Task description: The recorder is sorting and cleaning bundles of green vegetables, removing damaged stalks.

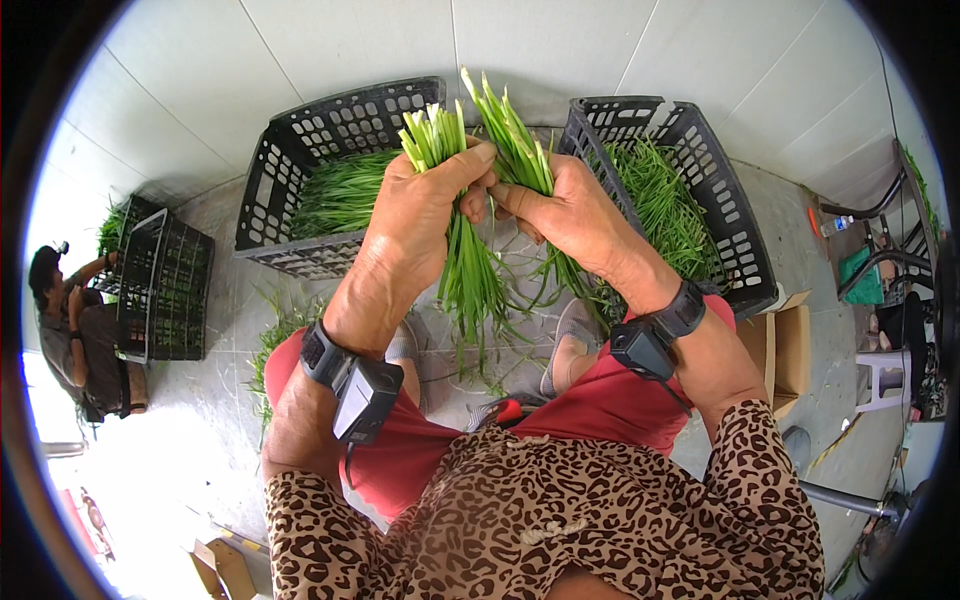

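Observation:
My left hand (418,205) is closed round a bunch of garlic chives (470,275), pale cut ends up and green leaves hanging down. A second, longer bunch of chives (510,135) is gripped in my right hand (575,210), its stem ends leaning to the upper left. The two hands nearly meet, with fingertips close together between the bunches. Behind my left hand stands a black plastic crate (305,258) with chives (345,195) laid lengthwise in it. To the right, another black crate (740,240) holds looser, tangled greens (665,205).
Loose leaves (285,345) litter the floor by my left knee. At far left a person (75,330) works beside stacked black crates (165,285). A cardboard box (790,350) and a pale plastic stool (882,375) stand at right. A tiled wall (540,45) runs behind.

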Motion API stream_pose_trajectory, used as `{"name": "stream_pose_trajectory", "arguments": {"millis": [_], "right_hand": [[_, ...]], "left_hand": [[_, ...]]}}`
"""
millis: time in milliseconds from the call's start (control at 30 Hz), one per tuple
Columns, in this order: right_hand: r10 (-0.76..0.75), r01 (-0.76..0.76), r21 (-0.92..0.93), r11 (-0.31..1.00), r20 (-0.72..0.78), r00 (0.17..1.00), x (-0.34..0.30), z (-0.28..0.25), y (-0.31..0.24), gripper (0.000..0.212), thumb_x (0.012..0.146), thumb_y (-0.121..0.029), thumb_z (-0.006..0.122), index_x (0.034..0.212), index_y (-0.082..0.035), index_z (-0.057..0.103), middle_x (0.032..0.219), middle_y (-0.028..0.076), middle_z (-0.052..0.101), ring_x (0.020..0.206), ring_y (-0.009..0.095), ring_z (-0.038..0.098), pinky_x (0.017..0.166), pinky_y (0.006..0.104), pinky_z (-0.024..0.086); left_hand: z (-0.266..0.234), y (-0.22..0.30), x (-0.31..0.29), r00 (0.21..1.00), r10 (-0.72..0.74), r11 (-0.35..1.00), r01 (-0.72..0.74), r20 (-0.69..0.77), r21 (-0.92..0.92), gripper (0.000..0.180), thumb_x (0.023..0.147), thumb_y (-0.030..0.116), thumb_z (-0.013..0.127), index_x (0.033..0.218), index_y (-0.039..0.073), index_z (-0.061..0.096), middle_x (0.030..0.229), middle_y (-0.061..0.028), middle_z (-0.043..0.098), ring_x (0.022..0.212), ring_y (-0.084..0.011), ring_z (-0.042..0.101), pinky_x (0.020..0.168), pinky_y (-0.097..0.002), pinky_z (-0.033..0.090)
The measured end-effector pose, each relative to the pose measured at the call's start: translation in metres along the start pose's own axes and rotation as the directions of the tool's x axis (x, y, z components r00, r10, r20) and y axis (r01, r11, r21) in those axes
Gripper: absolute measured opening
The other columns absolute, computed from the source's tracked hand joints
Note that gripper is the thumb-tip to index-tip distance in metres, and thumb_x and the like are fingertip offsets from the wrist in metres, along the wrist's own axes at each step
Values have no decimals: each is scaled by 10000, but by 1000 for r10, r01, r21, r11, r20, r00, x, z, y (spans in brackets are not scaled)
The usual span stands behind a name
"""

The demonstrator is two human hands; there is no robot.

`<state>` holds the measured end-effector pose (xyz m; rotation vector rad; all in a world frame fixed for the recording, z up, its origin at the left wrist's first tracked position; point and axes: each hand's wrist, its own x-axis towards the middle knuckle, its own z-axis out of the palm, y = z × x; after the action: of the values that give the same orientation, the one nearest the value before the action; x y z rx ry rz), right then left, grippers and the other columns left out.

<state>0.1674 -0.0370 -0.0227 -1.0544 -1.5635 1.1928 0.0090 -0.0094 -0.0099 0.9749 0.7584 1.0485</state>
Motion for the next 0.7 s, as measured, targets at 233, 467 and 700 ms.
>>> {"name": "stream_pose_trajectory", "arguments": {"millis": [233,467,700], "right_hand": [[1,-1,-14,1000,1,1000,1,-1,3,129,879,-66,545,972,19,577,827,41,654,750,98,582,690,255,477],[1,-1,14,1000,1,1000,1,0,2,130,878,-70,547,972,16,577,822,38,652,737,99,580,685,256,477],[4,-4,-18,1000,-4,1000,2,0,3,131,882,-79,550,972,12,579,810,37,654,725,99,580,668,256,475]], "left_hand": [[1,1,-1,1000,-3,1000,3,2,0,80,836,107,629,808,34,615,682,-20,581,527,-102,490,503,-255,394],[2,2,-3,1000,-6,1000,6,-3,8,78,837,107,626,807,35,614,674,-15,574,525,-100,487,502,-254,393],[0,2,-2,999,-6,999,5,34,48,117,852,122,625,917,35,579,746,-29,547,560,-116,455,535,-269,387]]}}
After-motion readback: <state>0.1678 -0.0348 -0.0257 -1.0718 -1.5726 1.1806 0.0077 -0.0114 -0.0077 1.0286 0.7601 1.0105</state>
